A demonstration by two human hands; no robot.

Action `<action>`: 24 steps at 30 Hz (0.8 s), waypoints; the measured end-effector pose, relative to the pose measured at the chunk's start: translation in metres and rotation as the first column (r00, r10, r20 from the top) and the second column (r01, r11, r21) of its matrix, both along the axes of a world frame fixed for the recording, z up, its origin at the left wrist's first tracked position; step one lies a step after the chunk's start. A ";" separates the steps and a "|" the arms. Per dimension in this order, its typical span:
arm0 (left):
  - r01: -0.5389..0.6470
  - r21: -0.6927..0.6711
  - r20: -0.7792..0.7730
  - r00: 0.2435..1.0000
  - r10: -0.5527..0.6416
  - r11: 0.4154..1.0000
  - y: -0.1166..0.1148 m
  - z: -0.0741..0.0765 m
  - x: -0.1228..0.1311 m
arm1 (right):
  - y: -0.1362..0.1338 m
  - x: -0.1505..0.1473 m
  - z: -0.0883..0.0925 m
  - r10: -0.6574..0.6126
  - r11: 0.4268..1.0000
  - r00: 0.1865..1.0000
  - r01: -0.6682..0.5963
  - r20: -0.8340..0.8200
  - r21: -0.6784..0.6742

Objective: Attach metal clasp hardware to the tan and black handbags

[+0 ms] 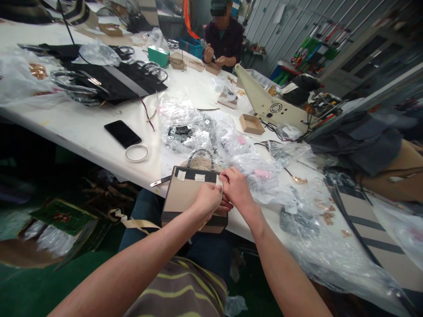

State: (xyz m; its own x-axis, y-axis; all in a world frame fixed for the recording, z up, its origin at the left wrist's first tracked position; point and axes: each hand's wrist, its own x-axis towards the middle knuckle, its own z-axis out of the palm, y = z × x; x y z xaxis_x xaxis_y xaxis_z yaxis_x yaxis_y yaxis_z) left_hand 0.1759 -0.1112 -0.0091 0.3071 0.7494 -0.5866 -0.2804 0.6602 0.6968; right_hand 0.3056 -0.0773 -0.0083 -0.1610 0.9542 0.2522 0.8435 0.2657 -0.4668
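Note:
A beige box-shaped handbag (181, 196) with dark trim rests tilted over my lap at the table edge. Its dark curved handle (200, 151) stands up behind the top edge. Two short pieces of whitish tape (199, 178) stick along that edge. A third tape piece (218, 179) is at the right corner, between my hands. My left hand (209, 200) is closed, thumb and finger pinching at this tape's lower end. Against the corner, my right hand (236, 187) is closed too, its fingertips at the tape's right side. The fingers partly hide the bag's right side.
Left of the bag lie tweezers (161, 181), a tape roll (136, 152) and a phone (122, 133). Plastic bags (231, 145) crowd the table beyond. A cream machine (274, 103) stands back right. Across the table sits another person (224, 39). An open carton (62, 229) is at lower left.

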 end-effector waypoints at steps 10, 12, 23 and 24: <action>0.032 -0.021 -0.004 0.999 -0.032 0.999 0.003 0.009 -0.005 | -0.007 0.009 0.003 -0.021 0.997 0.990 0.032 -0.139 0.072; 0.044 -0.010 -0.011 0.999 -0.044 0.999 0.003 0.009 -0.004 | -0.009 0.013 0.003 0.093 0.995 0.990 -0.088 -0.108 0.052; 0.100 0.056 -0.115 0.989 -0.093 0.993 -0.011 0.007 -0.006 | 0.008 0.019 0.024 0.300 0.946 0.948 -0.281 0.107 -0.164; 0.100 0.050 -0.112 0.989 -0.094 0.994 -0.009 0.007 -0.007 | 0.008 0.017 0.025 0.300 0.946 0.944 -0.276 0.136 -0.168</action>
